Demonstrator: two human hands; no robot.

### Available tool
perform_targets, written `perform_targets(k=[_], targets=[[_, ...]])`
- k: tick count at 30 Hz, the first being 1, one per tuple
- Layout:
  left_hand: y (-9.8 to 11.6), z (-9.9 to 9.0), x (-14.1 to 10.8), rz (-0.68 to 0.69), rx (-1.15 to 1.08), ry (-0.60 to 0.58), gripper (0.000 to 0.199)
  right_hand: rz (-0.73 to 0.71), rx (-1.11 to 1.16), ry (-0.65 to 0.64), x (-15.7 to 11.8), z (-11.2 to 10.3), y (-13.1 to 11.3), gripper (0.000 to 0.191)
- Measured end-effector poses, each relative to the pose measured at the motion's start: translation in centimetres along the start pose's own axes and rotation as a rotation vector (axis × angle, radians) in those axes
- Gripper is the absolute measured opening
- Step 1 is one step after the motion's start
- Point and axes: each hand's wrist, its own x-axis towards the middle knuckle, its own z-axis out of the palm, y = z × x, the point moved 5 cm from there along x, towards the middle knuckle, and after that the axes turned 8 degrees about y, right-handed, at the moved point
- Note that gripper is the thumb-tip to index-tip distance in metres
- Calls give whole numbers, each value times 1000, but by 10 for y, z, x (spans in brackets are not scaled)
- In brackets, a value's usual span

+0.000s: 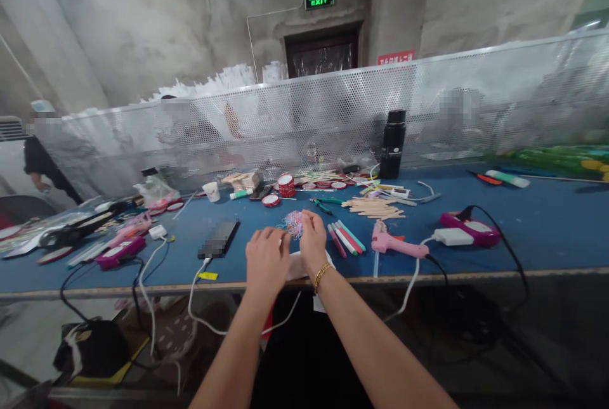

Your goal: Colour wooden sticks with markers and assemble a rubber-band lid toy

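Note:
My left hand (268, 260) is over the table's front edge, its fingers curled and pointing forward; whatever it holds is hidden. Just right of it, my right hand (314, 244), with a gold bracelet at the wrist, has its fingers bent together beside a tangle of multicoloured strings (292, 224). Under and between both hands lies a white item (297, 266), partly covered by them. Several coloured markers (346, 238) lie right of my right hand. A dark phone (219, 239) on a white cable is left of my left hand.
On the blue table (457, 203) are a pink glue gun (399, 246), wooden sticks (373, 208), green-handled pliers (323, 206), red-and-white round pieces (286, 186), a paper cup (211, 191) and a black bottle (393, 144). Purple power strips (471, 229) trail cables. Behind stands a perforated metal screen (333, 104); a person stands far left.

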Motion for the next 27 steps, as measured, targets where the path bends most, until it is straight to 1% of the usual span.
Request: perform_targets(k=[2, 3, 5, 12, 19, 23, 27], targets=[[20, 8, -10, 54, 21, -26, 30, 23, -17, -4, 0, -1, 0, 36], [27, 12, -13, 69, 35, -38, 29, 37, -25, -4, 0, -1, 0, 36], [32, 17, -19, 98, 58, -57, 29, 51, -30, -9, -1, -1, 0, 37], [28, 18, -22, 144, 129, -85, 31, 67, -15, -26, -4, 0, 0, 35], [31, 21, -23, 153, 121, -95, 30, 77, -25, -32, -4, -2, 0, 27], [28, 23, -21, 163, 72, -99, 25, 107, -25, -32, -1, 4, -4, 28], [24, 24, -20, 168, -11, -85, 12, 102, 22, -62, 3, 17, -16, 19]])
